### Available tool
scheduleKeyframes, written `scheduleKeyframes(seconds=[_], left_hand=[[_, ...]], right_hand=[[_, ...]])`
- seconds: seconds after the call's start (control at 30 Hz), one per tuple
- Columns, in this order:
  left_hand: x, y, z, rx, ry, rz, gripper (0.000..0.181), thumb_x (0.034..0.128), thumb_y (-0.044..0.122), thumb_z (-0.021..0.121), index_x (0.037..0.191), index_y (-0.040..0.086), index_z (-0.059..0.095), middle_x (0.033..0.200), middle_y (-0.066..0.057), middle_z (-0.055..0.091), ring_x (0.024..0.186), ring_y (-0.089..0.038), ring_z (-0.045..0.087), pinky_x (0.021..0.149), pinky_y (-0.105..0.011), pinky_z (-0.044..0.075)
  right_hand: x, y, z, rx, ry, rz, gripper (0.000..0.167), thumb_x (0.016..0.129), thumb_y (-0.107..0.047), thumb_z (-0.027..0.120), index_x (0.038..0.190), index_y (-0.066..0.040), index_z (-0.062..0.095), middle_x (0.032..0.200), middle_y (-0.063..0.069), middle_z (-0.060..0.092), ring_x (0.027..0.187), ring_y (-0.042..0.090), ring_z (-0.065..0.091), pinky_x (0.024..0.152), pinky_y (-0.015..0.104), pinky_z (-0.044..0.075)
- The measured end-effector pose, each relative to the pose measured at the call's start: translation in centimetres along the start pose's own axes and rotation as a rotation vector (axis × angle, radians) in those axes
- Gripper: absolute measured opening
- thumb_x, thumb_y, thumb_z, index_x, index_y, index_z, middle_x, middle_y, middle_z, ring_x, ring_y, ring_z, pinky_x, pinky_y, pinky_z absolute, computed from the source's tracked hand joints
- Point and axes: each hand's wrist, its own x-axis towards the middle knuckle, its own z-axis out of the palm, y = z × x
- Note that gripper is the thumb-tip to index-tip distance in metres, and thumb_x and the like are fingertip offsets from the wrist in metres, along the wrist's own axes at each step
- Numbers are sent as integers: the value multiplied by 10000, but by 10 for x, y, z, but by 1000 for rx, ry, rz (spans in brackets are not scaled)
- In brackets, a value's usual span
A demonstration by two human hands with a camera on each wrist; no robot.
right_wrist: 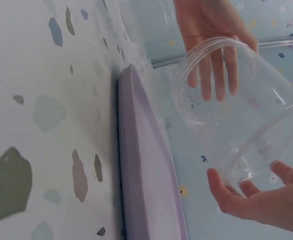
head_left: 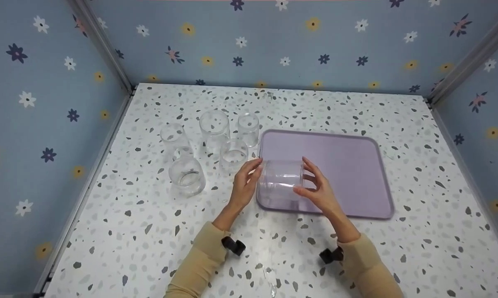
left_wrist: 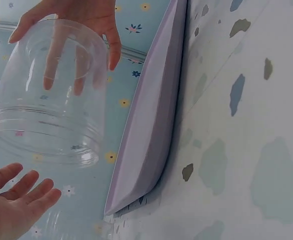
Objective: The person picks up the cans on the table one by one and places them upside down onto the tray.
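A clear jar (head_left: 281, 176) lies on its side in the air above the left part of the purple tray (head_left: 335, 174). The right hand (head_left: 321, 192) holds its base end with spread fingers; in the left wrist view this hand (left_wrist: 81, 35) is behind the jar (left_wrist: 51, 100). At the rim end is the left hand (head_left: 244, 184), its fingers straight. The left wrist view shows a gap between the left hand (left_wrist: 16, 205) and the rim. In the right wrist view the left hand's fingers (right_wrist: 219, 70) show through the jar (right_wrist: 246, 110).
Several clear jars stand left of the tray: a tall one (head_left: 214, 128), a small one (head_left: 248, 129), a short one (head_left: 233, 155), one at the front (head_left: 187, 178) and another (head_left: 175, 140) behind it. Flowered panels (head_left: 273, 41) enclose the speckled table (head_left: 149, 231).
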Motion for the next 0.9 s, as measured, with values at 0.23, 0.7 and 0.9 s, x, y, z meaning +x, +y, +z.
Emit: scheduleKeyframes(seconds=[0.23, 0.7, 0.9], left_hand=[[1, -22, -2, 251, 38, -5, 314, 845, 95, 595, 1126, -41, 562, 1144, -158, 516, 1092, -259, 478, 877, -431, 402], [9, -30, -12, 807, 44, 67, 457, 795, 171, 652, 1185, -22, 514, 1237, -198, 404, 1161, -313, 371, 938, -428, 321], [16, -33, -19, 991, 23, 40, 499, 813, 263, 632, 1220, 15, 486, 1279, -171, 378, 1186, -371, 327, 926, -478, 303]], right_hand=[[-1, 0, -9, -95, 48, 37, 801, 701, -49, 740, 1379, -128, 322, 1317, 123, 350, 1063, 291, 435, 773, 400, 451], [-2, -30, -29, -337, 69, 72, 812, 707, -121, 746, 1384, -90, 300, 1352, 183, 286, 1130, 352, 331, 832, 524, 371], [7, -17, -46, -497, 60, 6, 851, 652, -222, 792, 1369, -119, 344, 1304, 181, 339, 1137, 371, 335, 864, 518, 348]])
